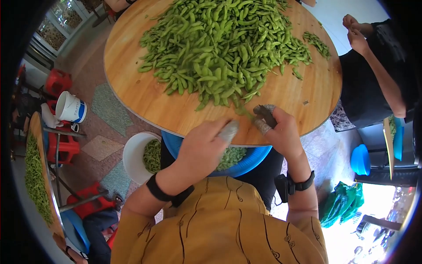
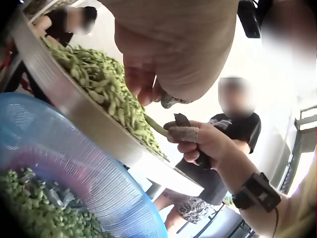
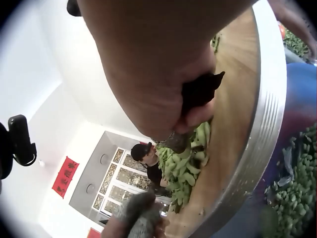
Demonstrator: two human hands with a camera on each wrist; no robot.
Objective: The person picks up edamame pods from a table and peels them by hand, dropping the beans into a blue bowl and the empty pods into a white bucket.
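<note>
A heap of green soybean pods [image 1: 220, 53] covers much of the round wooden table [image 1: 132, 94]. My right hand [image 1: 283, 132], its thumb and a finger wrapped in grey tape, pinches one soybean pod [image 2: 156, 126] at the table's near edge. A narrow dark object [image 2: 182, 120] is also in that hand, its middle hidden by the fingers. Left of it, my left hand [image 1: 204, 147] is blurred, with a taped thumb and loosely bent fingers in which no pod shows. Below the table edge, a blue basket [image 1: 262, 157] holds shelled green beans [image 1: 231, 157].
A white bucket [image 1: 132, 157] with pods inside stands left of the basket. Across the table's right side stands a person in dark clothes [image 1: 373, 75]. Red stools [image 1: 58, 82] and a white pail [image 1: 70, 108] are at left. Another pod-covered table [image 1: 37, 176] is at far left.
</note>
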